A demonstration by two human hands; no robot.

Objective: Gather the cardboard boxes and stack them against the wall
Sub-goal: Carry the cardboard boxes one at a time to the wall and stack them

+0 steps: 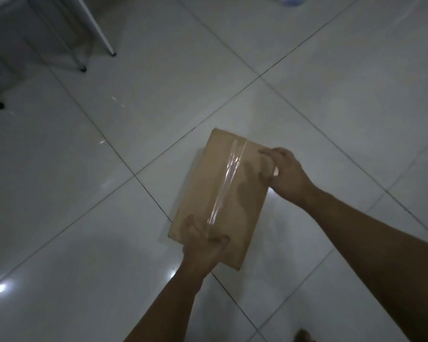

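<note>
Holding | taped cardboard box (218, 193) is gripped at near end by left hand (203, 248), at side edge by right hand (286, 175) | should be carried level, both grips firm.

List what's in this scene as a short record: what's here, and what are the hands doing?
box: brown cardboard, sealed with clear tape along its middle
left hand: grips the box's near end, thumb on top
right hand: grips its right edge
floor: glossy pale tiles
legs: thin metal, far left
other boxes, wall: none in view
</note>
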